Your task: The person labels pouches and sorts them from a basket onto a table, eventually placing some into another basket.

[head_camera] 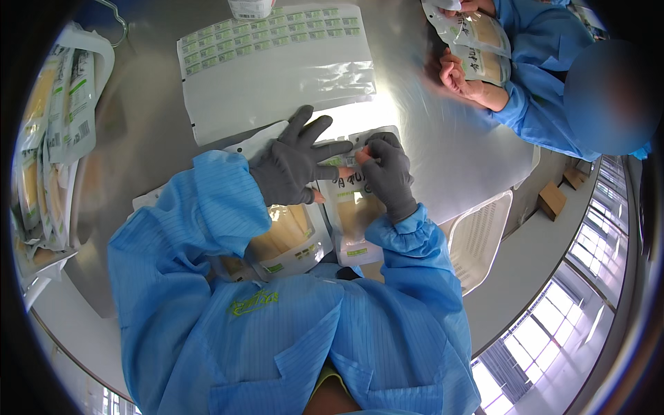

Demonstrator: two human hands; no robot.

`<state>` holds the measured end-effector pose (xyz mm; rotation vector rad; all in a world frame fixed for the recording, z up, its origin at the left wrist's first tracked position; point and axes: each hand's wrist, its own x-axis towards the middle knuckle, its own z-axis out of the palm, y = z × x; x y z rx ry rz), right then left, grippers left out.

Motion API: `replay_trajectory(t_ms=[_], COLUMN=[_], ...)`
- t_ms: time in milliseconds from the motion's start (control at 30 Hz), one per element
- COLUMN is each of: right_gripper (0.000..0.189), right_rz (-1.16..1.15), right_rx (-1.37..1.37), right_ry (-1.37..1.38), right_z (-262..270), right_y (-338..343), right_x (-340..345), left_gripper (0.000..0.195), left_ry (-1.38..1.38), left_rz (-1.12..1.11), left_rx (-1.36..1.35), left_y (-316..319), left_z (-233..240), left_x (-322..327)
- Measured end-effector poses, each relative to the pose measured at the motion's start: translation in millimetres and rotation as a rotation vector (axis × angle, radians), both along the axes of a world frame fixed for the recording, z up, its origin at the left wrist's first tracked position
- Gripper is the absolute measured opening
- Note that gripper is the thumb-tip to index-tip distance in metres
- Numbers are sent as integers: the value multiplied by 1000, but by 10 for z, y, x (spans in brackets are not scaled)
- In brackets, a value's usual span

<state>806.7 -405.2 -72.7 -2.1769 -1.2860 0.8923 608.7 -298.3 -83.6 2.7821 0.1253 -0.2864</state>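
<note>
My left hand [298,163], in a grey glove with bare fingertips, has its fingers spread. Its lower fingertips rest on the upper part of a sealed clear-and-white food pouch [358,212] that bears writing and holds pale yellow contents. Over the same pouch's upper right, my right hand [386,174], gloved alike, has its fingers curled in, thumb against index finger; whether a small label is pinched there I cannot tell. A second pouch [282,236] lies to the left, partly under my left hand and sleeve. Above both hands is a sheet of small green-and-white stickers [275,72].
Filled pouches [67,114] stand in a white basket [106,52] at the left. A white plastic basket [480,241] is at the right. Across the metal table [446,150], a co-worker's hands [461,78] handle similar pouches [480,41]. A white container [251,8] sits at the top.
</note>
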Motion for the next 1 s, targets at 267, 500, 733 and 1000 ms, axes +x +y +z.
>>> replay_trajectory(t_ms=[267,500,733,1000], right_gripper=[16,16,20,39], right_rz=[47,75,71,3], right_rx=[-9,62,68,-33], right_ry=[-112,-162,-198,-174], right_z=[-16,-74,-22,88], right_y=[24,12,22,90], right_x=[-12,-40,-117,-114], left_gripper=[62,62,62,61], left_ry=[24,14,30,11], left_rz=[-12,3,-6,-3], left_rx=[-45,-47,-12,-39], left_y=[31,9,7,13], left_z=[43,-10,20,-3], left_x=[5,1,3,-14])
